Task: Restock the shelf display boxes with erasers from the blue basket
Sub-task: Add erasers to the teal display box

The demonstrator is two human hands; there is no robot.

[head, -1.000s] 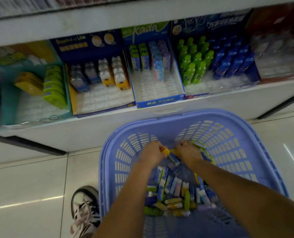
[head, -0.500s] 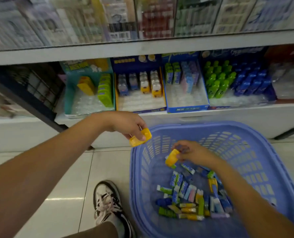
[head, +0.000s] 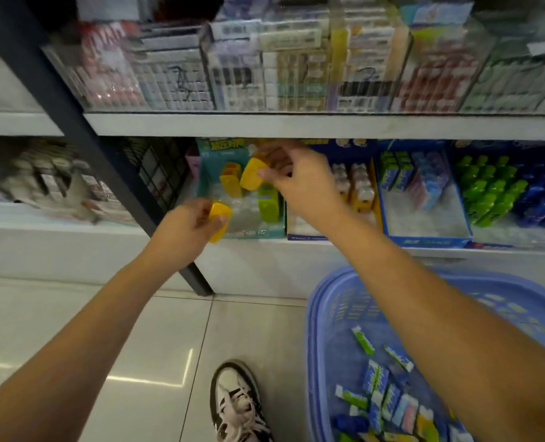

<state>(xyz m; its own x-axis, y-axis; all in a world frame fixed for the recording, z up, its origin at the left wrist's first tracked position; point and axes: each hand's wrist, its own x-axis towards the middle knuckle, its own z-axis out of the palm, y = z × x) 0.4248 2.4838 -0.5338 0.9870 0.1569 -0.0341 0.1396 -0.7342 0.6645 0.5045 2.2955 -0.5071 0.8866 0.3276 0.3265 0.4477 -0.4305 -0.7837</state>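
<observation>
My left hand [head: 185, 231] holds a yellow eraser [head: 218, 220] just in front of the teal display box [head: 207, 186] on the lower shelf. Higher up, my right hand [head: 296, 177] pinches a second yellow eraser [head: 251, 178] over that box, next to the yellow erasers [head: 231, 180] and green erasers [head: 268, 199] standing inside. The blue basket [head: 320, 346] sits on the floor at the lower right, with several blue, green and yellow erasers [head: 379, 400] in its bottom. My right forearm crosses above the basket.
Further right on the same shelf stand three more display boxes: one with small bottle-shaped items [head: 357, 186], a blue box [head: 424, 240] half filled, and green and blue pieces [head: 494, 193]. A dark shelf post [head: 105, 173] slants on the left. My shoe [head: 236, 400] is on the tiled floor.
Both hands have left the basket, each with a yellow eraser, and risen to the teal box. The view has swung left and up.
</observation>
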